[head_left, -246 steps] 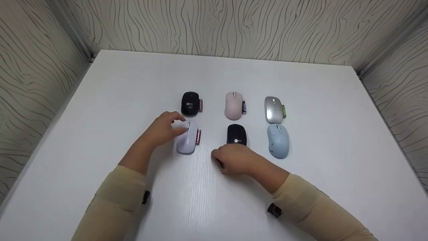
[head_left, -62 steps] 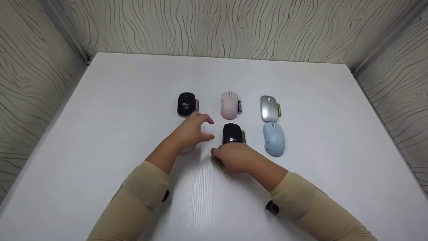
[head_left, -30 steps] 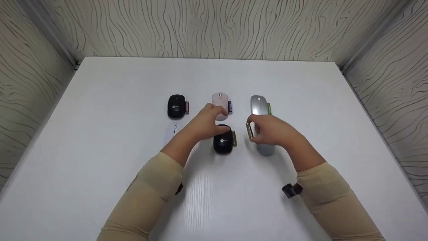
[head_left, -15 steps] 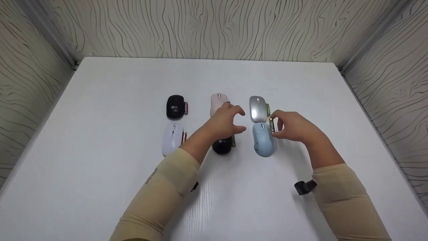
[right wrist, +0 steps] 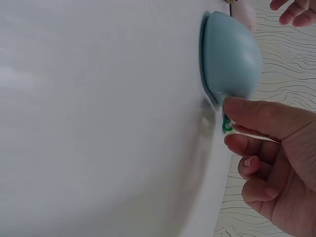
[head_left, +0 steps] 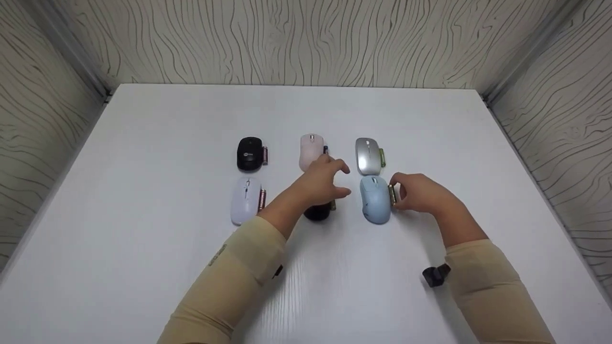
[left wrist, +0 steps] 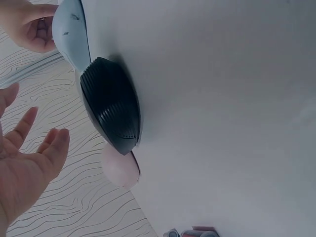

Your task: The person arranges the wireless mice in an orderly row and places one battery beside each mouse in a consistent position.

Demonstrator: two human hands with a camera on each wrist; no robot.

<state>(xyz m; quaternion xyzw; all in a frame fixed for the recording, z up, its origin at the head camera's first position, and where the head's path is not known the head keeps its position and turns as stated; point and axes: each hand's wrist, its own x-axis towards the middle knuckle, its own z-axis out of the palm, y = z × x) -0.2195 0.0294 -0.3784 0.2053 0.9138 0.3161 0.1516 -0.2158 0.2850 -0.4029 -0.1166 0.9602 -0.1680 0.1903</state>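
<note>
With thumb and fingers, my right hand (head_left: 418,192) pinches a battery (head_left: 392,195) upright along the right side of the light blue mouse (head_left: 376,203). In the right wrist view, the battery's green end (right wrist: 227,125) shows between the fingertips, close to the blue mouse (right wrist: 232,57). My left hand (head_left: 321,181) hovers over the front black mouse (head_left: 317,213), thumb and fingers spread apart and holding nothing. It hides part of that mouse and the lower end of the pink mouse (head_left: 311,148). The left wrist view also shows the black mouse (left wrist: 111,106) beside the spread hand.
A rear black mouse (head_left: 249,154), a lavender mouse (head_left: 245,200) and a silver mouse (head_left: 367,156) complete two rows on the white table (head_left: 158,191). Batteries lie at their right sides, such as a red one (head_left: 262,199) and a green one (head_left: 382,157). Patterned panels (head_left: 296,43) surround the table.
My right hand has carried the battery from in front of the front black mouse to the blue mouse's right side, lowering it lately. My left hand has shifted right from the lavender mouse.
</note>
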